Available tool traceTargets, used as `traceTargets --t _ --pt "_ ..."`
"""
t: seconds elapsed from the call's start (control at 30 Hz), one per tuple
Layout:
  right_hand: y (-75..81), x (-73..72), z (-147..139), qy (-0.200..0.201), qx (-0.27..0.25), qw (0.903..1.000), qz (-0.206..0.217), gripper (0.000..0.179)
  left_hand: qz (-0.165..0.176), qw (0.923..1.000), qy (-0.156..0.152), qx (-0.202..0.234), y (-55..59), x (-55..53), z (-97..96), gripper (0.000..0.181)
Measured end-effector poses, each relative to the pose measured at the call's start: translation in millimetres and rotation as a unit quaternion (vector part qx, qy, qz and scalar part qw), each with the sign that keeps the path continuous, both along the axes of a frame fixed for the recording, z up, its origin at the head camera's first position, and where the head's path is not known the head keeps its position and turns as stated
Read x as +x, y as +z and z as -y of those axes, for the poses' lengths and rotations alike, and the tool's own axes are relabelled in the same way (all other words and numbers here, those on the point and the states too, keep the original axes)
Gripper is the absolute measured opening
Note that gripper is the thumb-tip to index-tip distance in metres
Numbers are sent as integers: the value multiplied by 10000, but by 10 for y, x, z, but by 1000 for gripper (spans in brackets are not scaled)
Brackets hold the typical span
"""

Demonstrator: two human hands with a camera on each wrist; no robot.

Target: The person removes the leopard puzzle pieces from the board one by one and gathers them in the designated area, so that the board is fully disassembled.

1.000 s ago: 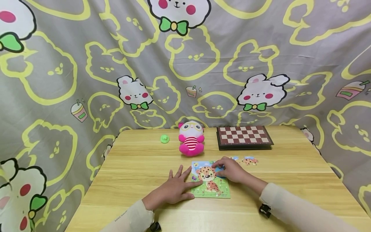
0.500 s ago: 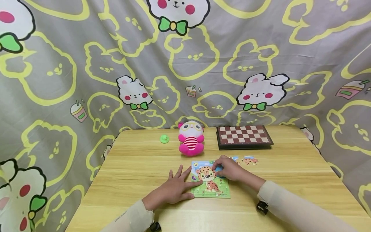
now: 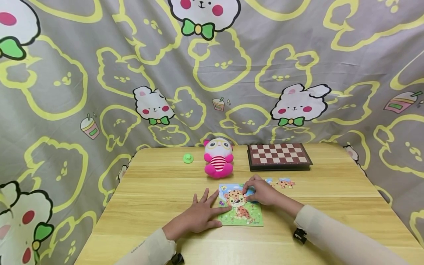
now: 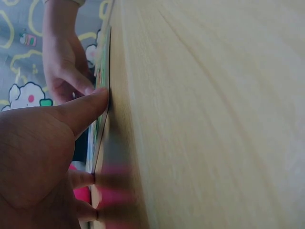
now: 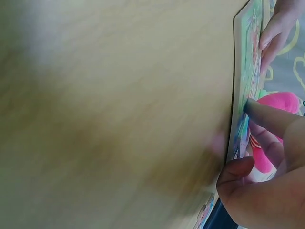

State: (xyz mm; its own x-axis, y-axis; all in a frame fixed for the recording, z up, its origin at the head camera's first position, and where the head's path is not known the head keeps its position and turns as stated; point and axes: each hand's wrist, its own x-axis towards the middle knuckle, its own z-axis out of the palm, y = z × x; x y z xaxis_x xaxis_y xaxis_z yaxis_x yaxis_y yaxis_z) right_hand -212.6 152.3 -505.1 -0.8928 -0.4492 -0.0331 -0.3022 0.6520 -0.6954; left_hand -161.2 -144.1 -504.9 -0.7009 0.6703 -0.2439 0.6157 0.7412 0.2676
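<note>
A leopard-cub jigsaw puzzle (image 3: 228,221) lies flat on the wooden table in the head view. My left hand (image 3: 197,218) rests at its left edge, fingers spread, with one finger over the picture and the thumb by the lower left corner. At the upper right part of the puzzle, my right hand (image 3: 264,193) bends its thumb and fingers together and pinches a puzzle piece, mostly hidden by the fingers. In the right wrist view these fingertips (image 5: 251,107) are right at the board's surface. Loose puzzle pieces (image 3: 286,183) lie just behind the right hand, partly covered by it.
A pink and white plush panda (image 3: 219,159) sits behind the puzzle, with a small green toy (image 3: 188,158) to its left. A folded chessboard (image 3: 279,154) stands at the back right. A patterned curtain (image 3: 185,84) hangs behind the table (image 3: 149,191).
My right hand shifts slightly at the puzzle's upper right, its fingers staying bent over the same spot. The left hand stays still at the left edge.
</note>
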Motion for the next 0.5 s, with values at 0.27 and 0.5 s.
traceTargets --t 0.27,0.5 --pt "-3 3 -18 84 -82 9999 -123 23 -36 10000 7 -7 -14 -7 -3 58" --pt "-34 -6 -47 -178 -189 9996 -106 41 -33 10000 -5 -5 -10 -4 -1 58"
